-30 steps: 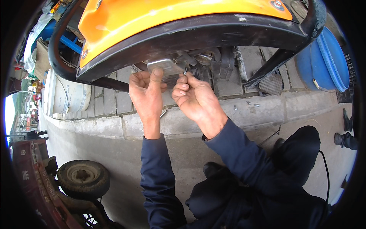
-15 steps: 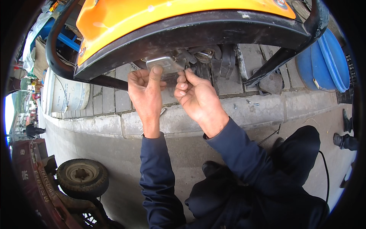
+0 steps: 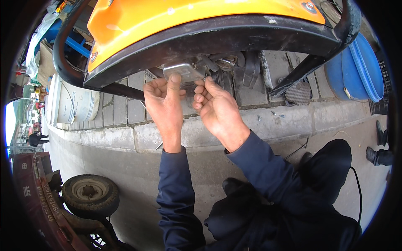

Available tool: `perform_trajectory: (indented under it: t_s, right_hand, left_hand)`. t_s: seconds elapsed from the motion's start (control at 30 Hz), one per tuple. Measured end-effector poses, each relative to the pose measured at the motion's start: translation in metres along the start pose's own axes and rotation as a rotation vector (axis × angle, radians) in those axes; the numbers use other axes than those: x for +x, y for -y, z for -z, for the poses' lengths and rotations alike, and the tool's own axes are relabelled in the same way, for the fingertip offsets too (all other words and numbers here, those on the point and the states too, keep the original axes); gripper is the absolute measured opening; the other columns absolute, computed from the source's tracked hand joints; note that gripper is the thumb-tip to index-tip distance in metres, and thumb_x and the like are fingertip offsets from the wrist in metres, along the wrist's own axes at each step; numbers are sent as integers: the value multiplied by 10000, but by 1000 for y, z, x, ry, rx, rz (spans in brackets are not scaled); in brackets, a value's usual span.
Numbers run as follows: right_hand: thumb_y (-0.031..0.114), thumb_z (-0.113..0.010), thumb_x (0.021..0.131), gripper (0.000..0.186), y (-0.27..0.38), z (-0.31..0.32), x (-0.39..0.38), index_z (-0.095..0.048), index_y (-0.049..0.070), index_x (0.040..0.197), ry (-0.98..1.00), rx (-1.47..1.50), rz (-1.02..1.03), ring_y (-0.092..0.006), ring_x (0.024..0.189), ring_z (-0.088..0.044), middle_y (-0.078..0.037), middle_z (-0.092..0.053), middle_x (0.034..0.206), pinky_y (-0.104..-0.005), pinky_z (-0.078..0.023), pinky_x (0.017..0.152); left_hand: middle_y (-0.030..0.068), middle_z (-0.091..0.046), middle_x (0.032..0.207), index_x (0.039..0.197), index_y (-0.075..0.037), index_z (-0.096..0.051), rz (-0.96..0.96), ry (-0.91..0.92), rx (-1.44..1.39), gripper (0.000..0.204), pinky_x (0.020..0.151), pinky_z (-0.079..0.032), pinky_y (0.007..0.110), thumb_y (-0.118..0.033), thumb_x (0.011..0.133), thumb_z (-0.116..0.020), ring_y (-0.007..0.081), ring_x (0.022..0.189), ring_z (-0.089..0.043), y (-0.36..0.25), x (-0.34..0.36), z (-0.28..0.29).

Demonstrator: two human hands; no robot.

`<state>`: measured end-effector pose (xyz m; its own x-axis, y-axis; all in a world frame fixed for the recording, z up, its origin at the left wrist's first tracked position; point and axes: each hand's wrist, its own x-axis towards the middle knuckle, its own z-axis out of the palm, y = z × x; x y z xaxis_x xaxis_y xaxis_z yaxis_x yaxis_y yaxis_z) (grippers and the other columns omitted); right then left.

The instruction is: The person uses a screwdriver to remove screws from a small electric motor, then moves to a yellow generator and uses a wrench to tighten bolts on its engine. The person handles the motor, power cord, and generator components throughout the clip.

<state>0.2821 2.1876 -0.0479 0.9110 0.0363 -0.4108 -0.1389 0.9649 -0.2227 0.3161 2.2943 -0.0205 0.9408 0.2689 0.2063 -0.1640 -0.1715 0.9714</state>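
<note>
Under the black frame (image 3: 213, 39) of a machine with an orange panel (image 3: 188, 14) sits a silvery metal cover (image 3: 184, 69), box-like with rounded corners. My left hand (image 3: 166, 102) grips its near edge, thumb pressed on its face and fingers curled behind. At the cover's right corner my right hand (image 3: 220, 111) is closed, thumb and forefinger pinched together at a tiny piece too small to name. Dark hoses and a round metal fitting (image 3: 227, 63) lie just right of the cover. The frame hides the parts above.
Several small bolts (image 3: 274, 113) lie on the stone kerb (image 3: 201, 131). A blue tub (image 3: 347, 71) stands at the right and a white bucket (image 3: 77, 102) at the left. At lower left is a reddish vehicle with a wheel (image 3: 90, 190). Other people's feet (image 3: 374, 154) show at far right.
My left hand has shifted slightly right along with the cover. The right hand keeps its pinch at the corner, almost in the same place.
</note>
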Motion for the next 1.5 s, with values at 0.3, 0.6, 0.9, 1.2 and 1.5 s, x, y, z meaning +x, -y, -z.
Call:
perform_trajectory:
  t_s: [0.3, 0.6, 0.9, 1.2, 1.5]
  right_hand:
    - [260, -516, 1109, 254, 5, 12, 5, -628, 32, 1106, 87, -24, -43, -133, 856, -560, -36, -619, 984, -310, -512, 801]
    - [251, -547, 1097, 220, 11, 19, 9, -640, 56, 1138, 46, -105, -48, -164, 1009, -617, -62, -657, 1098, -329, -531, 921]
    - [285, -575, 1080, 266, 23, 14, 6, -645, 44, 1168, 9, -259, -95, -187, 1062, -605, -73, -657, 1124, -355, -506, 959]
    - [292, -579, 1057, 282, 37, 7, -4, -692, 39, 1111, -8, -526, -12, -157, 935, -620, -55, -687, 1034, -332, -488, 781]
    - [154, -574, 1025, 260, 38, 21, -19, -697, -35, 1154, 22, -790, 248, -140, 796, -643, -67, -717, 972, -302, -512, 684]
  left_hand:
    - [81, -710, 891, 894, 6, -609, 65, 0, -148, 227, 737, -557, 291, -86, 901, -816, 140, 835, -690, 17, -36, -25]
    - [78, -735, 872, 938, 22, -737, -282, -29, 293, 124, 691, -556, 273, -85, 910, -793, 134, 741, -692, 21, -39, -33]
    - [109, -732, 899, 936, -15, -760, -476, -68, 430, 86, 716, -563, 327, -46, 864, -796, 216, 777, -717, 20, -41, -34]
    - [95, -710, 877, 862, -60, -747, -451, -155, 435, 65, 664, -546, 376, -79, 837, -805, 282, 756, -697, 23, -41, -46]
    - [90, -712, 856, 850, -47, -707, -438, -170, 359, 96, 670, -549, 357, -57, 845, -803, 260, 750, -696, 32, -46, -56]
